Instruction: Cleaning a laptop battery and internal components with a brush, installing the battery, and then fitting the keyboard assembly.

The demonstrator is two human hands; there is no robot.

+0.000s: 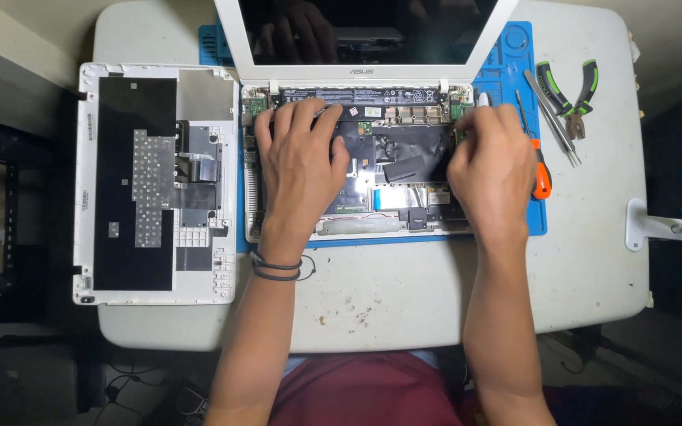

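Head view, near to far. White table (404, 296): bare front edge nearest the person. Blue work mat (507, 75): underlies the job, likely to protect parts. Opened white laptop base (361, 225): on the mat at centre, internals exposed, screen tilted back. Left hand (300, 162): flat, fingers spread on the board, grasping nothing, seemingly steadying it. Right hand (492, 162): curled at the base's right edge; grasp cannot be told. Removed keyboard cover (155, 185): face-down, left. Orange-handled screwdriver (541, 175), tweezers (550, 114), green-handled pliers (571, 91): right, within reach.
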